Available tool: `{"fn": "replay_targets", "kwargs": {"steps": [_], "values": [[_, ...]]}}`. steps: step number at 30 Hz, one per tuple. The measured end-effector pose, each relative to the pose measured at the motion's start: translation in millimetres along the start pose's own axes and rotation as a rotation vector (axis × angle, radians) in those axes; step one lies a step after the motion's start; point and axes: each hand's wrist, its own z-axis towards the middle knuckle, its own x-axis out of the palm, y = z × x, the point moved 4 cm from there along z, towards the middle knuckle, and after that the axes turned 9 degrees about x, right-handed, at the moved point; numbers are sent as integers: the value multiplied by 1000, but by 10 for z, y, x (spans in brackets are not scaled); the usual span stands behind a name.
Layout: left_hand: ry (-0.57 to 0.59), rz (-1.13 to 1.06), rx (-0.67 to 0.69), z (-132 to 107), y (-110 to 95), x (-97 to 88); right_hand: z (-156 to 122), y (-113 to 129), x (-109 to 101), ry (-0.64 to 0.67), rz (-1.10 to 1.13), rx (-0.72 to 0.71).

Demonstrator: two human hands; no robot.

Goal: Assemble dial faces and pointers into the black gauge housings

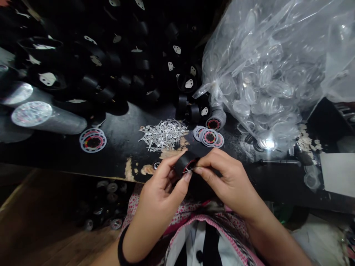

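Note:
My left hand (163, 192) grips a small black round gauge housing (181, 164), tilted so that its dial with red markings faces right. A thin white pointer (189, 170) shows at the dial, close to my left thumb tip. My right hand (222, 173) is closed in a pinch at the dial's right edge; what sits between those fingertips is too small to make out. Just beyond my hands lies a heap of white pointers (163, 135). Several printed dial discs (209, 136) overlap on the bench to the right of that heap.
Many black housings (138, 62) with white tags crowd the back. A clear plastic bag (266, 74) of transparent covers fills the right. More dial discs (93, 142) and a clear-wrapped cylinder (50, 116) are at left. A dark pen-like tool (281, 162) lies right, near white paper (338, 173).

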Motion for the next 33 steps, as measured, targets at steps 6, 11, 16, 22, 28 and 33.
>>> {"fn": "replay_targets", "kwargs": {"steps": [6,11,16,22,28,33], "values": [[-31,26,-47,-85,10,-28,-30,16,5,-24,53,23],[-40,128,-1,-126,-2,-40,-77,38,33,-78,60,25],[-66,177,12,-145,-8,-26,-118,56,71,-119,55,31],[-76,231,37,-209,-36,-50,-149,102,87,-74,24,115],[-95,265,9,-204,-55,-84,-104,62,124,-48,100,174],[-78,136,-162,-134,155,-112,-7,47,133,5,70,238]]}}
